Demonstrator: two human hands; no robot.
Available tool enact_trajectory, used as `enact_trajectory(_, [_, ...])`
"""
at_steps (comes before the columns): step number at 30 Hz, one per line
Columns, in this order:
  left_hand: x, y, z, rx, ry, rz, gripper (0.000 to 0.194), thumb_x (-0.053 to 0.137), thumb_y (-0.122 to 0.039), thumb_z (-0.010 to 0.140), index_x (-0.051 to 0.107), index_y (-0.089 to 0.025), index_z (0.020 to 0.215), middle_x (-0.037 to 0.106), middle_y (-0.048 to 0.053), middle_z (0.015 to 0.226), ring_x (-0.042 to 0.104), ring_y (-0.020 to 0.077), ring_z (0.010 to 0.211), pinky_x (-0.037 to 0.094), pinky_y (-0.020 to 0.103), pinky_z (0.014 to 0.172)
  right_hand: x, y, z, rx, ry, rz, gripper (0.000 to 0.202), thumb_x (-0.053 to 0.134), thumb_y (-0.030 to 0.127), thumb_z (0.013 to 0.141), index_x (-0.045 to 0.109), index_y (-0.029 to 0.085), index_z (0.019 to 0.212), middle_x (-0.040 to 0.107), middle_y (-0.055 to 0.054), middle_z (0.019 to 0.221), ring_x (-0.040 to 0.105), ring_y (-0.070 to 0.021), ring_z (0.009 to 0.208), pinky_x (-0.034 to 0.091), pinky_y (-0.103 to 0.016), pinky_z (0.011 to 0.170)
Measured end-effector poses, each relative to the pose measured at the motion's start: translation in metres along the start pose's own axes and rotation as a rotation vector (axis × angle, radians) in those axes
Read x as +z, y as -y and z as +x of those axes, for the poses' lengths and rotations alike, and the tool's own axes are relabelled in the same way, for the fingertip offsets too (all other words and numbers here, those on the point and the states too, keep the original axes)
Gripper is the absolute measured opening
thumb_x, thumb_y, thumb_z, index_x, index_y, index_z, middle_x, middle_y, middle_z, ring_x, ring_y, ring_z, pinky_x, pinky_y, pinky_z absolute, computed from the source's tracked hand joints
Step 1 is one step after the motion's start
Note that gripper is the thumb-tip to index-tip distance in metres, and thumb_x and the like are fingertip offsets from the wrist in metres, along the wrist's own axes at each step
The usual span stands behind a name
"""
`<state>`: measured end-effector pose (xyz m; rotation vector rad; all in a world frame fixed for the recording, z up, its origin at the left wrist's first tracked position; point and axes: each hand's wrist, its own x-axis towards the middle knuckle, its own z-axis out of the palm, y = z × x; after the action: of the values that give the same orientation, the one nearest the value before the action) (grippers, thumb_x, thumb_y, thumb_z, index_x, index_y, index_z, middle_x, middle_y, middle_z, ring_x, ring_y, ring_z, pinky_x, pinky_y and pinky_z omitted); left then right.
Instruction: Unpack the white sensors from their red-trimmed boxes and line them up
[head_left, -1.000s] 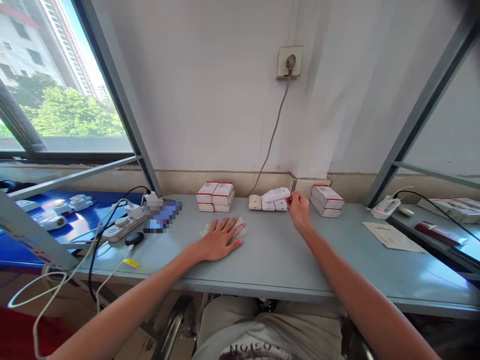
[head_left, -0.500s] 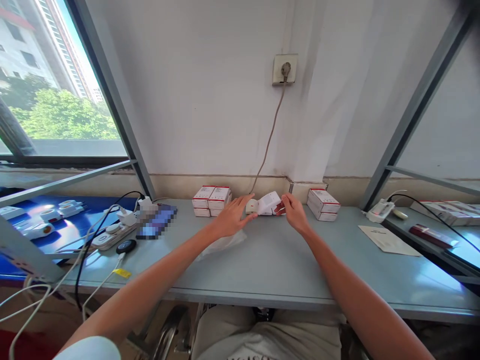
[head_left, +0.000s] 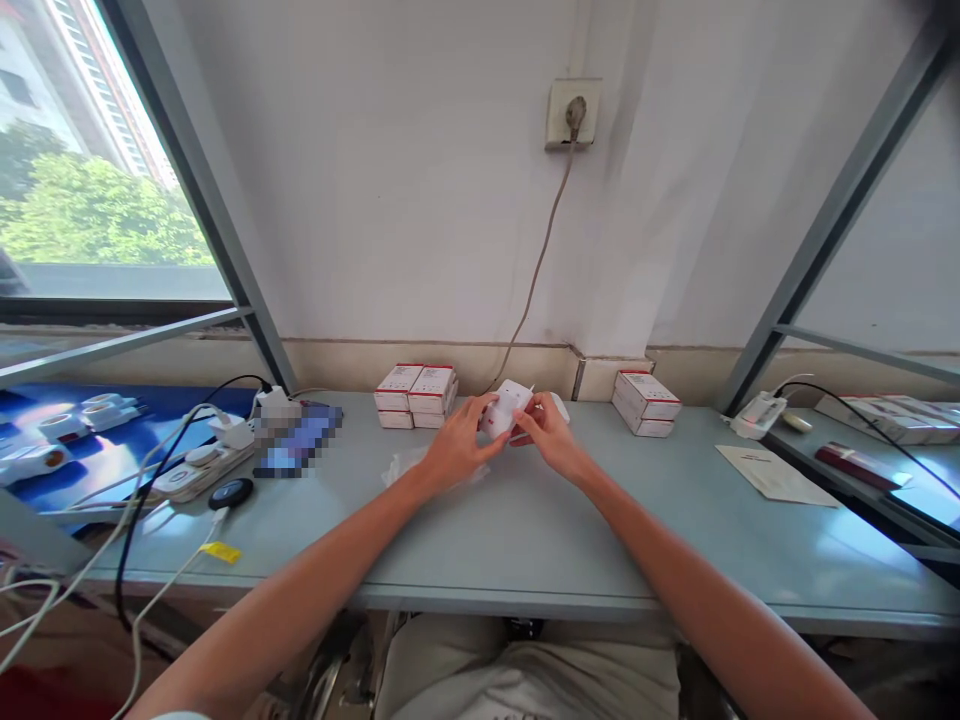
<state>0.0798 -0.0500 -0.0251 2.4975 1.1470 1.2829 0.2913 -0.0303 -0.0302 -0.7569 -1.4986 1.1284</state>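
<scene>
**Both hands close on a white piece above the middle of the table**

Nearest, the person's lap in light trousers (head_left: pixel 446 655) sits below the front edge of the grey table (head_left: pixel 517 545). On the left near side, a yellow tag (head_left: pixel 222 552) hangs on a white cord leading to a round black puck (head_left: pixel 231 494). On the right, a sheet of paper (head_left: pixel 776 475) lies flat, well apart from the hands.

Farther in, crumpled clear plastic (head_left: pixel 399 466) lies on the table, partly under the left hand (head_left: pixel 456 440). That hand grips the left side of the white piece (head_left: pixel 510 400), its thumb toward the near side and its fingers toward the far side. The right hand (head_left: pixel 549 435) pinches the piece's right side, fingertips bunched close to the left hand's; how firmly either presses, I cannot tell. The piece is held tilted, a small red mark on its face. Just behind the right hand shows another white item (head_left: pixel 561 406), mostly hidden.

Beyond, to the left, stands a stack of white-and-red boxes (head_left: pixel 415 393); to the right, a second stack (head_left: pixel 646 402). Farthest, a cord (head_left: pixel 541 262) hangs from a plug in the wall socket (head_left: pixel 574 115).
</scene>
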Motion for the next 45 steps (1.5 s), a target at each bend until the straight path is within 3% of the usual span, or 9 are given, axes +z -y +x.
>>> enact_trajectory(5, [-0.001,-0.005,-0.003,0.03,0.07,0.027,0.061,0.064,-0.054,0.104,0.044,-0.027,0.155,0.062,0.012,0.138,0.067,0.0258,0.108,0.058,0.042,0.096,0.007,0.0,0.0,0.04,-0.04,0.03,0.05,0.077,0.062,0.088,0.054,0.027,0.115,0.075,-0.007,0.112,0.077,-0.0241,0.101,0.069,-0.037,0.077])
enact_trajectory(10, [-0.007,0.0,0.0,0.064,0.123,0.119,0.052,0.054,-0.052,0.11,0.047,-0.027,0.155,0.067,0.011,0.133,0.066,0.0288,0.118,0.051,0.047,0.108,-0.023,0.006,0.014,0.043,-0.32,0.044,0.05,0.069,0.062,0.091,0.053,0.029,0.125,0.074,-0.006,0.112,0.076,-0.0232,0.091,0.067,-0.036,0.072])
enact_trajectory(14, [-0.007,0.009,0.002,0.02,0.12,0.166,0.042,0.053,-0.043,0.11,0.054,-0.025,0.148,0.07,0.009,0.127,0.066,0.0286,0.116,0.05,0.047,0.109,-0.046,0.008,0.018,0.029,-0.474,-0.102,0.05,0.061,0.07,0.088,0.058,0.026,0.111,0.066,-0.002,0.087,0.065,-0.0202,0.074,0.057,-0.03,0.054])
enact_trajectory(18, [-0.004,0.019,0.003,-0.081,0.122,0.229,0.035,0.055,-0.036,0.108,0.058,-0.023,0.14,0.07,0.01,0.125,0.066,0.0293,0.116,0.051,0.048,0.108,-0.042,0.008,0.013,0.149,-0.349,-0.094,0.036,0.066,0.058,0.084,0.059,0.024,0.093,0.061,-0.001,0.078,0.06,-0.0185,0.069,0.049,-0.026,0.048])
enact_trajectory(25, [-0.003,0.035,-0.001,-0.197,0.245,0.357,0.017,0.056,-0.026,0.103,0.067,-0.019,0.115,0.073,0.011,0.1,0.066,0.0345,0.112,0.053,0.048,0.096,-0.014,0.007,-0.001,0.371,0.047,-0.116,0.02,0.075,0.039,0.084,0.063,0.023,0.087,0.071,-0.002,0.077,0.069,-0.0192,0.069,0.058,-0.031,0.059])
enact_trajectory(31, [-0.003,0.034,-0.001,-0.165,0.25,0.374,0.013,0.055,-0.024,0.103,0.067,-0.019,0.104,0.073,0.011,0.097,0.066,0.0325,0.105,0.052,0.048,0.096,-0.017,0.006,-0.003,0.402,0.117,-0.066,0.032,0.085,0.049,0.083,0.074,0.022,0.096,0.08,-0.007,0.092,0.075,-0.0211,0.077,0.065,-0.035,0.07])
enact_trajectory(35, [-0.003,0.03,0.001,-0.128,0.239,0.335,0.017,0.051,-0.028,0.106,0.066,-0.02,0.109,0.072,0.009,0.098,0.065,0.03,0.104,0.051,0.047,0.098,-0.019,0.004,-0.002,0.414,0.106,-0.127,0.032,0.085,0.053,0.085,0.076,0.022,0.089,0.078,-0.005,0.084,0.071,-0.0172,0.071,0.063,-0.031,0.068])
enact_trajectory(40, [-0.004,0.022,0.002,-0.067,0.225,0.162,0.031,0.047,-0.041,0.11,0.062,-0.021,0.128,0.071,0.006,0.095,0.065,0.0273,0.099,0.052,0.044,0.096,-0.016,0.0,-0.002,0.38,0.119,-0.194,0.028,0.089,0.046,0.082,0.077,0.021,0.082,0.078,-0.004,0.08,0.064,-0.013,0.061,0.059,-0.025,0.059])
enact_trajectory(45, [-0.006,0.018,0.001,-0.05,0.257,0.146,0.033,0.046,-0.043,0.11,0.065,-0.021,0.126,0.072,0.007,0.096,0.065,0.0274,0.099,0.052,0.044,0.096,-0.015,-0.005,-0.001,0.399,0.079,-0.218,0.021,0.088,0.038,0.083,0.079,0.019,0.087,0.078,-0.004,0.079,0.062,-0.0121,0.058,0.056,-0.023,0.054])
